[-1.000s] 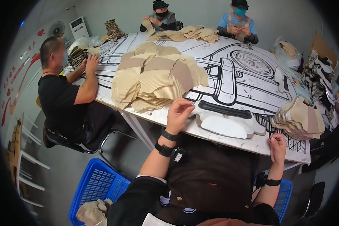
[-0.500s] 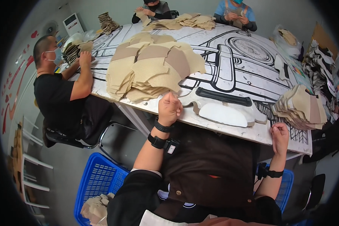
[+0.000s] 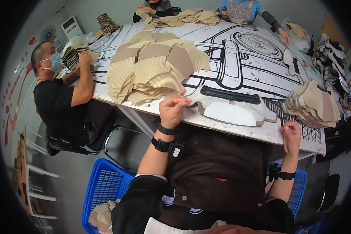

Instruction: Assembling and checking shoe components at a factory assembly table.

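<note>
My left hand (image 3: 173, 109) hovers at the near edge of the table (image 3: 261, 70), fingers pinched together with nothing visible in them. It sits between a big pile of beige fabric cut pieces (image 3: 152, 70) and a flat white shaped piece with a black strip (image 3: 230, 111). My right hand (image 3: 291, 136) is curled loosely at the table's edge, just below a fanned stack of tan pieces (image 3: 312, 103). Both wrists wear dark bands. A dark brown apron (image 3: 218, 171) covers my lap.
A seated person in a black shirt (image 3: 58, 101) handles a stack at the table's left side. Two more people (image 3: 241, 9) work at the far end beside more beige piles (image 3: 191, 16). Blue baskets (image 3: 105, 187) stand on the floor beside me.
My left hand has drawn back from the white piece toward the table edge and its fingers have pinched shut. My right hand has stayed at the edge.
</note>
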Available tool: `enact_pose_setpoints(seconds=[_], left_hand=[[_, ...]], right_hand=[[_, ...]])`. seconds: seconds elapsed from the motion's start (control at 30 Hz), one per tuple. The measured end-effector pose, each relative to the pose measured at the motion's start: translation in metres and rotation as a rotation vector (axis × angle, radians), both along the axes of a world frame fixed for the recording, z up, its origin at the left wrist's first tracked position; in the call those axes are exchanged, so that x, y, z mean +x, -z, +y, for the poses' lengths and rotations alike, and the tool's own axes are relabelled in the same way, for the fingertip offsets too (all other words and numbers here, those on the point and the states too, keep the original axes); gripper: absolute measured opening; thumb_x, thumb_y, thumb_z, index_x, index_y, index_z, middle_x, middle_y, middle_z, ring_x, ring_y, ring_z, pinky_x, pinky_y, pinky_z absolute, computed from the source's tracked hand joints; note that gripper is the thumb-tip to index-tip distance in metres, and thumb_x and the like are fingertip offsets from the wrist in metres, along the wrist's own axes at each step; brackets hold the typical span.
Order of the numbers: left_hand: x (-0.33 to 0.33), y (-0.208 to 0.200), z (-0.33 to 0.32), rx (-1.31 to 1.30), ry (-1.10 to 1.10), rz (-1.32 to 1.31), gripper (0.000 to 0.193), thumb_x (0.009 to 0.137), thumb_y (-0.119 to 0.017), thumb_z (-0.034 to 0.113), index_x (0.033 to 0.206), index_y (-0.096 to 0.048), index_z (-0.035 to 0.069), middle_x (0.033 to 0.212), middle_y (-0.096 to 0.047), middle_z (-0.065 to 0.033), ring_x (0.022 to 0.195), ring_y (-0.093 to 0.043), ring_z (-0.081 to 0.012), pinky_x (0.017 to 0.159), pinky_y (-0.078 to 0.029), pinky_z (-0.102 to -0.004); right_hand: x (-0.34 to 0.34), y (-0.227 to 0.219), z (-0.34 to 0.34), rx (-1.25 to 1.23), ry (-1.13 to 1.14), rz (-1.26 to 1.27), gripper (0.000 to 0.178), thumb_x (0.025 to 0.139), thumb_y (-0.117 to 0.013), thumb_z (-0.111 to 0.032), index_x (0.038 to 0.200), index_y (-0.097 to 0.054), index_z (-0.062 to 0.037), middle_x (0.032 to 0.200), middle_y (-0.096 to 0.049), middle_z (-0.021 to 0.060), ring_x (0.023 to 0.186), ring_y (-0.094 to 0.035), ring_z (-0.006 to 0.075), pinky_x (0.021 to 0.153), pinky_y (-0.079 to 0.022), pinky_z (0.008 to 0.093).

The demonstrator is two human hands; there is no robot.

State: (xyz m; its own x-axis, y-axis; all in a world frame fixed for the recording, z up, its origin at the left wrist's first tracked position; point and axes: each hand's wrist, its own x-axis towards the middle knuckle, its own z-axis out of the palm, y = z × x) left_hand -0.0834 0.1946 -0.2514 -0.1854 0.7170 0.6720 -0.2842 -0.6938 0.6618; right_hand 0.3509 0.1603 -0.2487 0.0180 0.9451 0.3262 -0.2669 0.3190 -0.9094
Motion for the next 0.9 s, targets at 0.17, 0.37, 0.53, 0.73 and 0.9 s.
enact_pose_setpoints(seconds=[0.17, 0.37, 0.53, 0.73, 0.9], left_hand=[[0.001, 0.001, 0.002, 0.063, 0.042, -0.069, 0.015, 0.08, -0.07, 0.013, 0.074, -0.056, 0.008, 0.071, -0.063, -0.0037, 0.071, -0.061, -0.0149, 0.105, -0.026, -0.0484], [-0.006, 0.007, 0.007, 0.096, 0.107, -0.115, 0.022, 0.083, -0.067, 0.021, 0.072, -0.05, 0.011, 0.061, -0.053, 0.0, 0.065, -0.058, -0.0151, 0.104, -0.028, -0.0477], [-0.008, 0.006, 0.007, 0.148, 0.17, -0.087, 0.026, 0.092, -0.054, 0.028, 0.081, -0.056, 0.005, 0.067, -0.06, -0.0048, 0.07, -0.061, -0.0171, 0.099, -0.035, -0.044], [0.016, -0.013, -0.003, -0.134, -0.039, -0.152, 0.024, 0.092, -0.055, 0.017, 0.096, -0.064, -0.004, 0.085, -0.068, -0.0114, 0.088, -0.064, -0.0217, 0.095, -0.04, -0.0341], [0.0, 0.003, -0.003, -0.054, 0.056, -0.056, 0.009, 0.081, -0.065, 0.003, 0.09, -0.065, -0.001, 0.086, -0.067, -0.0106, 0.087, -0.063, -0.0208, 0.098, -0.038, -0.0397]], right_hand=[[-0.002, 0.0, -0.001, -0.003, 0.014, 0.016, 0.01, 0.084, -0.059, -0.001, 0.092, -0.056, -0.0006, 0.09, -0.057, 0.0066, 0.079, -0.053, 0.0116, 0.073, -0.043, 0.0247], [-0.001, 0.001, -0.001, 0.007, 0.006, 0.014, 0.01, 0.084, -0.059, 0.0, 0.093, -0.055, -0.0005, 0.09, -0.057, 0.0069, 0.079, -0.053, 0.0115, 0.073, -0.043, 0.0247], [0.0, 0.0, -0.001, 0.01, 0.005, -0.001, 0.01, 0.084, -0.059, 0.0, 0.093, -0.055, -0.0004, 0.09, -0.057, 0.0068, 0.079, -0.052, 0.0112, 0.074, -0.042, 0.0243], [0.001, 0.002, 0.0, 0.0, 0.004, -0.001, 0.01, 0.083, -0.059, 0.0, 0.093, -0.055, -0.0004, 0.091, -0.057, 0.0068, 0.08, -0.052, 0.0112, 0.074, -0.042, 0.0244], [0.001, 0.001, -0.001, 0.002, 0.013, 0.008, 0.01, 0.083, -0.059, 0.0, 0.093, -0.055, -0.0005, 0.091, -0.057, 0.0071, 0.08, -0.052, 0.0114, 0.074, -0.043, 0.0246]])
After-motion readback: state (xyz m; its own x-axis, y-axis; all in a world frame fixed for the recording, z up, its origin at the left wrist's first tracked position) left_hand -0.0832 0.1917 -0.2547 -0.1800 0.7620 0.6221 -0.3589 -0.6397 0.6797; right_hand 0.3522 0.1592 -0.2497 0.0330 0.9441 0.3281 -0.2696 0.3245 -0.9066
